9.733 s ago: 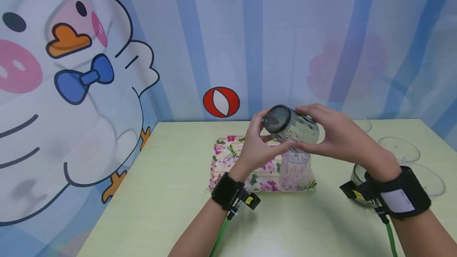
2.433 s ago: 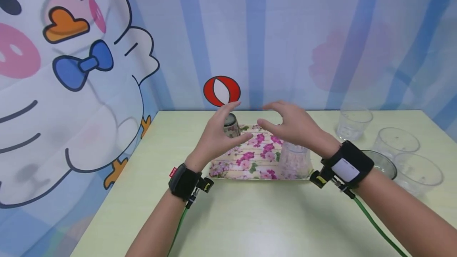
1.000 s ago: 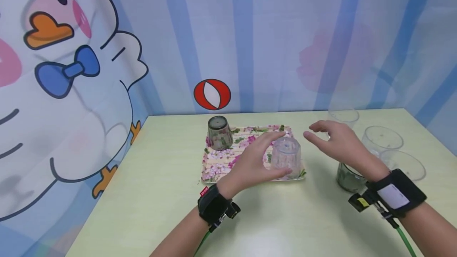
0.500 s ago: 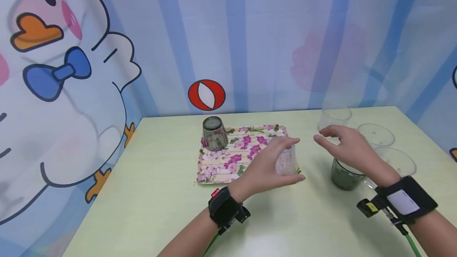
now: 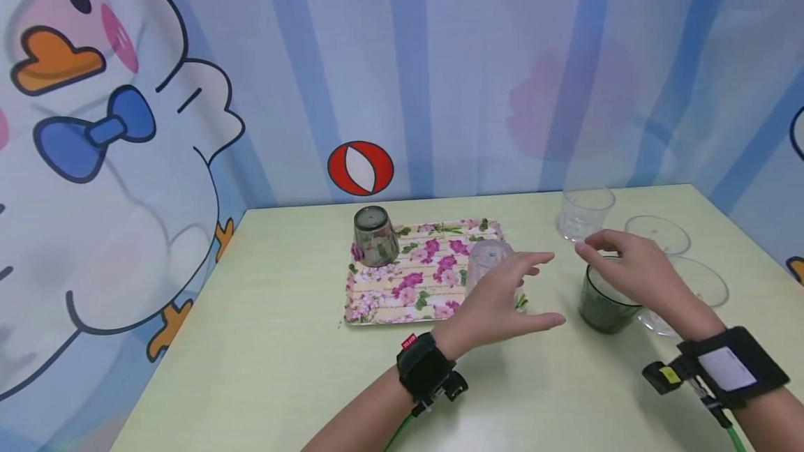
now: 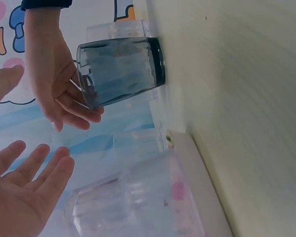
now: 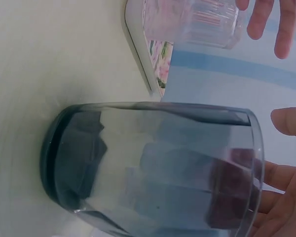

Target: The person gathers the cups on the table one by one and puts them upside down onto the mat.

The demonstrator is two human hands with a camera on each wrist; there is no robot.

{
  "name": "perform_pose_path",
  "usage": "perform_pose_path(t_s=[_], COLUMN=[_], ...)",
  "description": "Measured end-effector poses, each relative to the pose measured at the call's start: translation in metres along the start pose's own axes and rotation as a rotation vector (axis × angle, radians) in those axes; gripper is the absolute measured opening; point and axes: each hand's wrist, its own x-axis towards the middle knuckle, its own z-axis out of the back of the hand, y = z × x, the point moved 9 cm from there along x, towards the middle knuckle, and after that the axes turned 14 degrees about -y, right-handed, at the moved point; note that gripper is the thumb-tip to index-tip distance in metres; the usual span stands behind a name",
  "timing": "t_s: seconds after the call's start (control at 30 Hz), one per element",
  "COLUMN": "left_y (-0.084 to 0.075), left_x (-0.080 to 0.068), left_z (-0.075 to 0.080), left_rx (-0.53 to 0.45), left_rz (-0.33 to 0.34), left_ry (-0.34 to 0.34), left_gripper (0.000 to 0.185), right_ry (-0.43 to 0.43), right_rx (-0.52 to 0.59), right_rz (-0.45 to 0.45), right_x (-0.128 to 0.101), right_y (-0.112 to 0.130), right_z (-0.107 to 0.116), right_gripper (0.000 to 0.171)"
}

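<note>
An upright grey glass point(image 5: 606, 309) stands on the table right of the flowered tray point(image 5: 408, 309). My right hand point(image 5: 641, 270) is at its rim; in the right wrist view the thumb point(image 7: 288, 121) is apart from the glass, and the fingers lie beyond the rim, partly seen through it. My left hand point(image 5: 493, 309) reaches toward that glass with fingers spread, holding nothing. Behind the left hand, a clear glass point(image 5: 486, 257) stands upside down on the tray's right side, partly hidden. Another grey glass point(image 5: 375, 239) sits upside down at the tray's back left.
Upright clear glasses stand on the right: one at the back point(image 5: 584, 211), one behind the right hand point(image 5: 662, 229), and one point(image 5: 710, 281) partly covered by the right forearm. A printed cloth point(image 5: 477, 89) hangs behind the table point(image 5: 276, 340).
The grey glass both hands held earlier now stands upside down on the tray. Since then both hands have shifted right; the right hand has come down to the upright grey glass's rim.
</note>
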Motion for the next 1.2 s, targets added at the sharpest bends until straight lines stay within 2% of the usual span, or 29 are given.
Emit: perform_pose_path(t_s=[0.3, 0.5, 0.63, 0.8, 0.93, 1.2], left_y=[0.001, 0.003, 0.007, 0.013, 0.015, 0.011], left_x=[0.004, 0.012, 0.016, 0.016, 0.017, 0.021], left_z=[-0.019, -0.032, -0.046, -0.067, -0.078, -0.087], left_rx=[-0.119, -0.145, -0.167, -0.185, -0.190, -0.177], left_rz=[0.062, 0.083, 0.146, 0.244, 0.296, 0.283], left_ry=[0.017, -0.081, -0.111, -0.101, -0.084, -0.074], left_gripper=[0.076, 0.072, 0.074, 0.079, 0.079, 0.082], right_ry=[-0.017, -0.062, -0.114, -0.174, -0.203, -0.225], right_rx=[0.041, 0.044, 0.048, 0.063, 0.070, 0.055], right_rz=[-0.038, -0.044, -0.024, 0.000, 0.010, 0.021], right_x=[-0.004, -0.006, -0.009, -0.011, -0.012, -0.013], right_y=[-0.017, -0.025, -0.025, -0.023, -0.022, -0.021], right_z=[0.000, -0.001, -0.001, 0.001, 0.001, 0.002], right_gripper=[0.060, 0.060, 0.058, 0.053, 0.051, 0.050])
